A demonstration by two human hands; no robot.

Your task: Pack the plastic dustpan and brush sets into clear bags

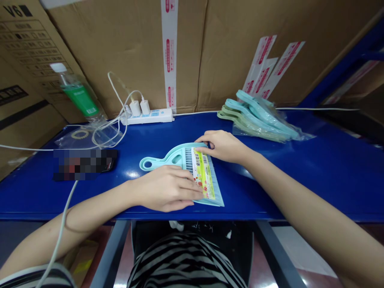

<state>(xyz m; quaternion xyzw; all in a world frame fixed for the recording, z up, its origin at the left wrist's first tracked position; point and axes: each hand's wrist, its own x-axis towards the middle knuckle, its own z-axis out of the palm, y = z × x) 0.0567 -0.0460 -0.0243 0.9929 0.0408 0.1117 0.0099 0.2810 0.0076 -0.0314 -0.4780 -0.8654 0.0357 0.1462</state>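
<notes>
On the blue table lies a light blue dustpan (177, 149) with a matching bristled brush (189, 161) nested in it, handle to the left. A yellow-green printed label (206, 170) runs across the bristles. My left hand (169, 188) lies palm down over the near side, fingers closed together on the label's near end, thumb by the pan's near edge. At the far edge, my right hand (222, 146) grips the dustpan's corner, thumb on the label's far end. The left hand partly hides the pan and brush.
Bagged blue and green dustpan sets (261, 116) lie at the back right. A power strip (150, 116) with chargers and white cables stands before a large cardboard box (240, 24). To the left are a green-labelled bottle (79, 96) and a pixelated dark item (84, 165).
</notes>
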